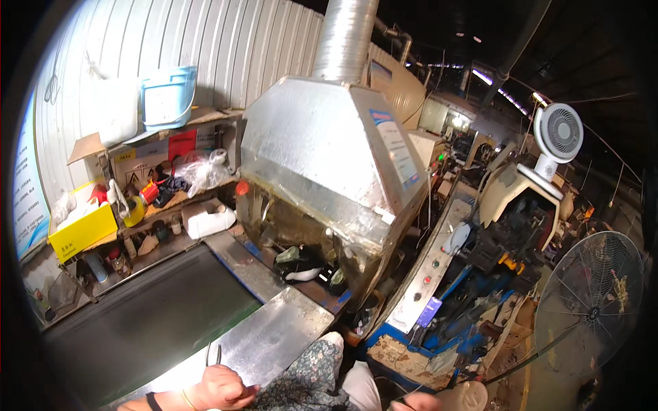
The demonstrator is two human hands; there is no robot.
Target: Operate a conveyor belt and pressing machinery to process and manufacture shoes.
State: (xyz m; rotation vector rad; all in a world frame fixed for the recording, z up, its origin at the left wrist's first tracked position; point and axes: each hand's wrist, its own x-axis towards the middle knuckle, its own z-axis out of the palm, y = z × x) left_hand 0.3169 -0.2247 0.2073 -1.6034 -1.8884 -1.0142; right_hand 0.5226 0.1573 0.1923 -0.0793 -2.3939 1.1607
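Observation:
Near the lower edge, my left hand (221, 389) is closed in a fist over the front metal ledge. A thin dark two-pronged tool (218, 354) sticks up from behind it, and its lower end is hidden by the fingers. Only the top of my right hand (417, 402) enters at the bottom, right of my lap, so its grip is hidden. Ahead of the left hand lies a dark conveyor belt (161, 308), bordered by a bare metal ledge (253, 342). Black-and-white shoes (301, 272) sit at the mouth of the hooded machine.
A metal fume hood (308, 151) with a duct rises ahead. Cluttered shelves at left carry a yellow box (83, 222), a plastic bag (205, 171) and a blue bucket (168, 99). At right stand a blue-framed machine (445, 329) and a large floor fan (591, 305).

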